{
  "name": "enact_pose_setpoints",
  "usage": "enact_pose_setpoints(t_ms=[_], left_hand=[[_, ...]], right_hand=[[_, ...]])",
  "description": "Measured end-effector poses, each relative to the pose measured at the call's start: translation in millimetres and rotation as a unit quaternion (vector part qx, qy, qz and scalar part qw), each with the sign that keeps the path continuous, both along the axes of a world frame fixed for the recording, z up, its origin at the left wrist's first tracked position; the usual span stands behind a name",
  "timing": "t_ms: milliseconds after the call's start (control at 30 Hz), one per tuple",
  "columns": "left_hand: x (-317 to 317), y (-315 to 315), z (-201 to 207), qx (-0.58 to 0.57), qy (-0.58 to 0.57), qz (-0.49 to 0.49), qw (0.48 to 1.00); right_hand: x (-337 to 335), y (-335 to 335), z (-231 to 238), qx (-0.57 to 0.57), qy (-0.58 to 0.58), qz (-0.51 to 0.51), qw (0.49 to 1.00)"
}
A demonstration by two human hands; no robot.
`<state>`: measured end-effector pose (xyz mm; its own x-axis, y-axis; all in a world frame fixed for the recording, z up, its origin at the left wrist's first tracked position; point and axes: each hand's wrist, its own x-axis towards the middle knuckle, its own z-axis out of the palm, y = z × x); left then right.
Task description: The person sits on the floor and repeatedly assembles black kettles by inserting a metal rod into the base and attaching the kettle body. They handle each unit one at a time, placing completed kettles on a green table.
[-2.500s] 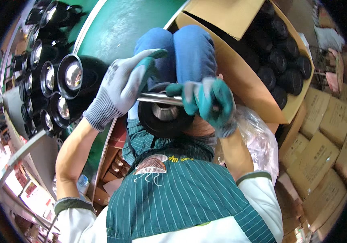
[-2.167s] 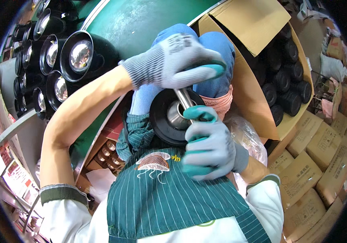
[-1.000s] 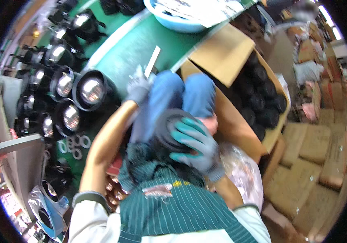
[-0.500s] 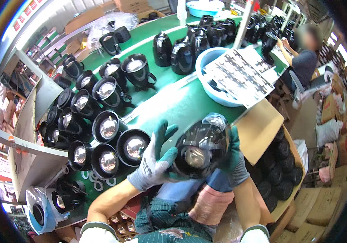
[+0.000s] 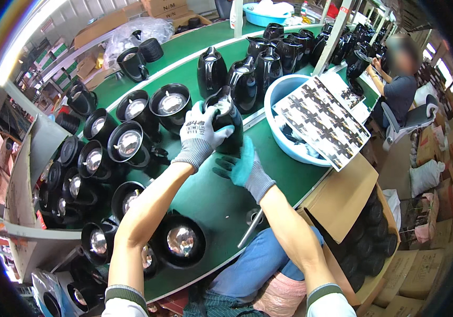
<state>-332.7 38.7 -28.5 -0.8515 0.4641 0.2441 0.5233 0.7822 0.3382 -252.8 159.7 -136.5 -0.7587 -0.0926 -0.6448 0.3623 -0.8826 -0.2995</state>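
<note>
Head view: one black jug [image 5: 233, 127] is upright on or just above the green worktop [image 5: 213, 193], the left hand [image 5: 201, 134] grasping its upper part. One right hand [image 5: 245, 166], empty with fingers spread, is beside its base; contact is hard to tell. One metal rod [image 5: 250, 230] lies by the near edge, bare worktop behind; over ten open jugs [image 5: 127, 143] crowd the left.

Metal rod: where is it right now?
Head view, below and slightly right of centre: the metal rod lies on the green table by its near edge, between the right hand and the jeans.
</note>
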Motion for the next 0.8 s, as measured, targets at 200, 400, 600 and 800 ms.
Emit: enact_pose_setpoints(t_ms=[200, 400, 600, 800], left_hand=[[-35.0, -43.1, 12.0, -0.015, 0.268, -0.079, 0.960], [-83.0, -83.3, -10.3, -0.259, 0.138, 0.031, 0.955], [-76.7, -91.0, -3.7, -0.240, 0.168, 0.017, 0.956], [-40.6, -75.3, 10.5, -0.212, 0.167, -0.021, 0.963]], right_hand=[[-26.9, 0.1, 18.0, 0.082, 0.037, -0.054, 0.994], [-73.1, -3.1, 20.0, 0.046, 0.058, -0.086, 0.994], [-133.1, 18.2, 12.1, -0.023, 0.038, -0.130, 0.991], [-136.1, 44.1, -21.7, 0.087, 0.046, -0.256, 0.962]])
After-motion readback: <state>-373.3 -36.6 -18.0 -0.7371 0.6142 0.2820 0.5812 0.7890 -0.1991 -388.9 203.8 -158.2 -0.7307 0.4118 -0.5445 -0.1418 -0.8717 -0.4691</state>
